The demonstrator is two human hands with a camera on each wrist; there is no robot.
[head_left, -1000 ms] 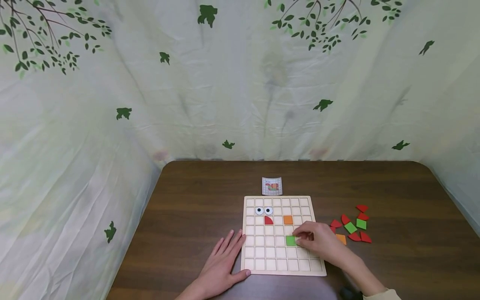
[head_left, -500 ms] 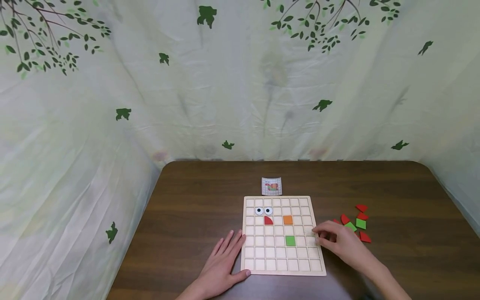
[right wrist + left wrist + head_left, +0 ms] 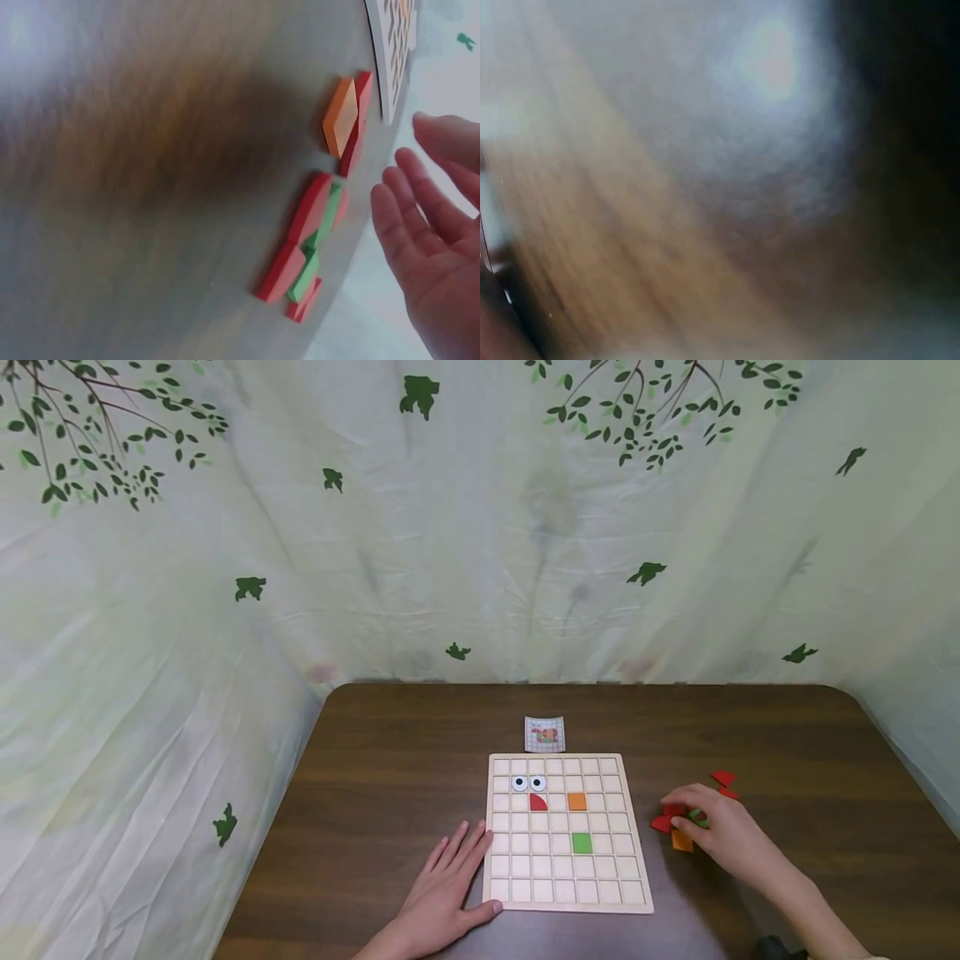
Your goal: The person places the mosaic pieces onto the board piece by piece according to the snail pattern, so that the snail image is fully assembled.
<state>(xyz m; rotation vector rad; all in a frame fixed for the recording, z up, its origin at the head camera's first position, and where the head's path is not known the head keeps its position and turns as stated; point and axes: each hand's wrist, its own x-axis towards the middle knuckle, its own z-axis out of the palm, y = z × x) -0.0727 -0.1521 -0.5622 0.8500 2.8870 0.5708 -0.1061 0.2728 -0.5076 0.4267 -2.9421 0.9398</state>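
Observation:
My left hand (image 3: 441, 902) lies flat on the table, its fingertips and thumb touching the left edge of a pale wooden grid board (image 3: 517, 866). Set in the board are two round eye pieces (image 3: 519, 783), a red quarter-circle piece (image 3: 537, 803), an orange square (image 3: 577, 802) and a green square (image 3: 582, 843). Over the loose pieces right of the board hovers my right hand (image 3: 720, 831), partly hiding them. The right wrist view shows its fingers (image 3: 390, 217) apart from the thumb with nothing between. Below them lie an orange square (image 3: 341, 120), red pieces (image 3: 309, 210) and green squares (image 3: 304, 276).
A small picture card (image 3: 544, 735) with a coloured figure on a grid lies just behind the board. The dark wooden table (image 3: 390, 752) ends at a leaf-printed curtain (image 3: 480, 527). The left wrist view is blurred and shows mostly tabletop (image 3: 630, 225).
My right hand has left the green square on the board and moved right, to above the loose pieces. The left hand has kept its place at the board's edge.

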